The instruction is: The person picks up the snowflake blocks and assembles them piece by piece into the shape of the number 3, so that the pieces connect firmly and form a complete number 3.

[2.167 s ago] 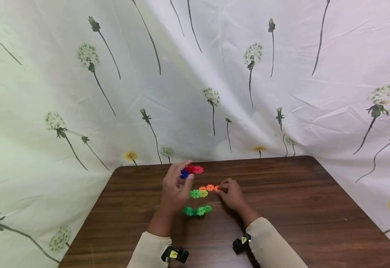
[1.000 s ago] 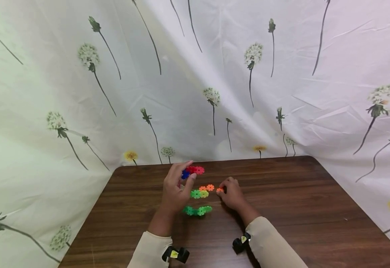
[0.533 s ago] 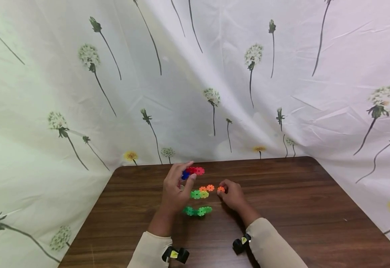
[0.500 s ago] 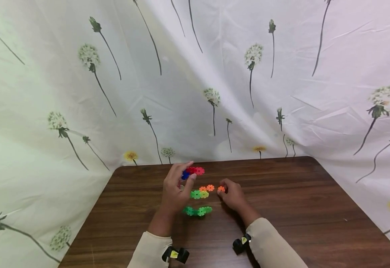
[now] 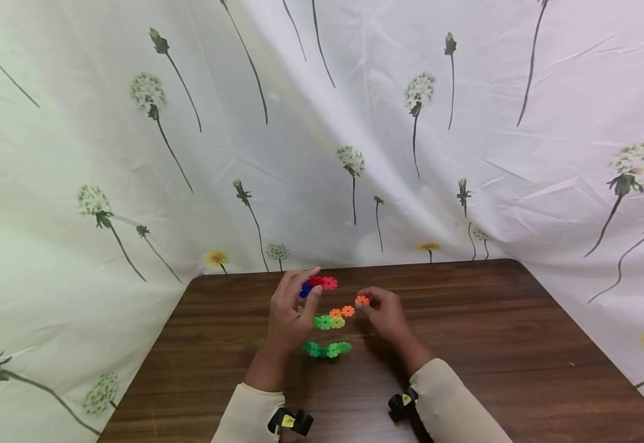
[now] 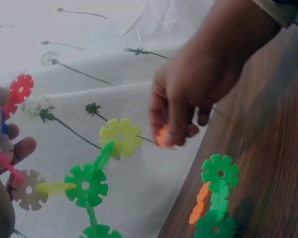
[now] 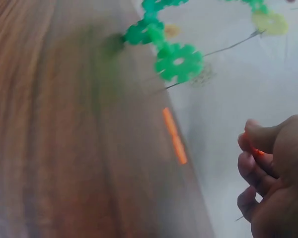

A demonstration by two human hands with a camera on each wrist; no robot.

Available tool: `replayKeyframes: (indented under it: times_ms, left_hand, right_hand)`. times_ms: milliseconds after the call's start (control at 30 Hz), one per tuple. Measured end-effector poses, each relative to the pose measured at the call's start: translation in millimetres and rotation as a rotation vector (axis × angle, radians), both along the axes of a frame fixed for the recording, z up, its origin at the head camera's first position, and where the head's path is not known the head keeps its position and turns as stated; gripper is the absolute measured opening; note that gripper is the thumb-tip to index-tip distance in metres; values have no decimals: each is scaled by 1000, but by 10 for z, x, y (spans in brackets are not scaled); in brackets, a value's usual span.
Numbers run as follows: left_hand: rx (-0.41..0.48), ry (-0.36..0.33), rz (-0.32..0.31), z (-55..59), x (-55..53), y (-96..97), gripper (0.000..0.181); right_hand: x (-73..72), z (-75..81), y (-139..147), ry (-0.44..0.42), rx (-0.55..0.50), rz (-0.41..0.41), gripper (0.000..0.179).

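My left hand holds a joined structure of notched flower-shaped discs, with thumb and fingers curved around its side. Red discs and a blue disc show beside its fingers. Lower down are a green disc, a yellow disc and a bottom row of green discs. A translucent disc sits near the palm. Between thumb and fingers, my right hand pinches an orange disc, raised to the right of the structure. The left hand's grip is partly hidden.
Two orange discs lie on the brown wooden table, just behind the green and yellow part. A white curtain with a dandelion print hangs along the table's back edge. Each sleeve carries a black wrist camera.
My right hand drew one orange disc rightward, away from the other two, then lifted it up and slightly left. My left hand stays nearly in place with the structure.
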State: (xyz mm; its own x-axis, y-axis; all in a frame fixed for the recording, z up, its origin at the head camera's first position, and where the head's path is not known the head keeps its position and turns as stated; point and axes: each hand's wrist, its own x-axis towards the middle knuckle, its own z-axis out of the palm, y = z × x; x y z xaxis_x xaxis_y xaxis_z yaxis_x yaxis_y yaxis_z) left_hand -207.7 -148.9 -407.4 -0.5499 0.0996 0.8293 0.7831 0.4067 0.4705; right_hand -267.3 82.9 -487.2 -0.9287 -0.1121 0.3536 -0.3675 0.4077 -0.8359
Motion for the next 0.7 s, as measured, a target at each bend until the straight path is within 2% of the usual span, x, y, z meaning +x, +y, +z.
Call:
replayKeyframes:
  times_ms: [200, 367, 700]
  left_hand:
    - [2, -11, 3, 1, 12, -3, 36]
    - [-4, -4, 12, 4, 17, 5, 37]
    - [-6, -2, 19, 17, 41, 25, 34]
  right_hand:
    - [94, 243, -27, -14, -79, 18, 21]
    - [157, 379, -35, -13, -103, 24, 22]
    - [330, 635, -87, 87, -168, 87, 9]
